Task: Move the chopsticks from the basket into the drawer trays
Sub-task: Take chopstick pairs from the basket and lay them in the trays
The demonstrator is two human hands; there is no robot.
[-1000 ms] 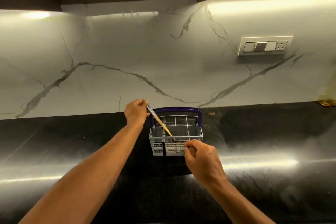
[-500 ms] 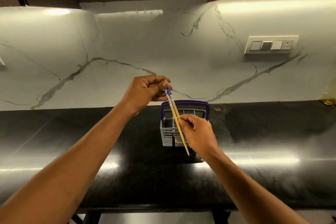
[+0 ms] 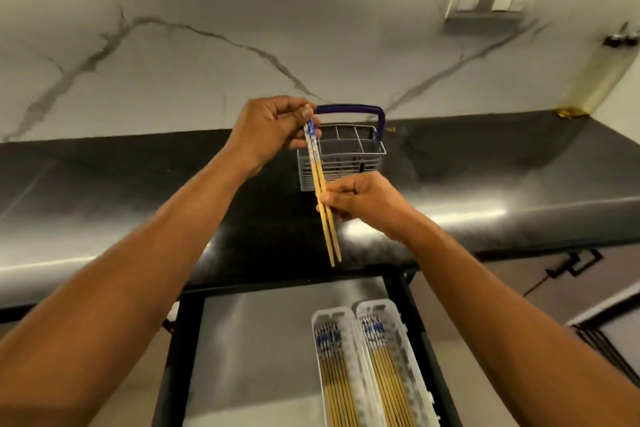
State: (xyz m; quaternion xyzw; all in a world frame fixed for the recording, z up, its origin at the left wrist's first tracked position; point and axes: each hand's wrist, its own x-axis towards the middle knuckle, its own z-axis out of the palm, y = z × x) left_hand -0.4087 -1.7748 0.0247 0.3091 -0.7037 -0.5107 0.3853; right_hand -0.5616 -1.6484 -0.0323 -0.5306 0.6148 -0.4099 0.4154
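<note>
A pair of wooden chopsticks [image 3: 320, 184] with blue-patterned tops hangs in the air in front of the basket, tips pointing down toward me. My left hand [image 3: 270, 130] pinches their patterned top ends. My right hand [image 3: 360, 199] grips them at mid-length. The grey wire basket [image 3: 349, 163] with a purple handle stands on the black counter behind them; its compartments look empty. Below, the open drawer [image 3: 256, 350] holds two white trays, the left tray [image 3: 334, 322] and the right tray [image 3: 381, 314], each filled with several matching chopsticks.
The glossy black counter [image 3: 138, 204] runs the full width under a marble backsplash. A switch plate [image 3: 491, 0] is on the wall at upper right. A cabinet front with a black handle [image 3: 571, 263] lies to the right of the drawer.
The chopsticks came up out of the basket and toward me, both hands now holding them. My view tilted down, so the open drawer and its trays came into sight.
</note>
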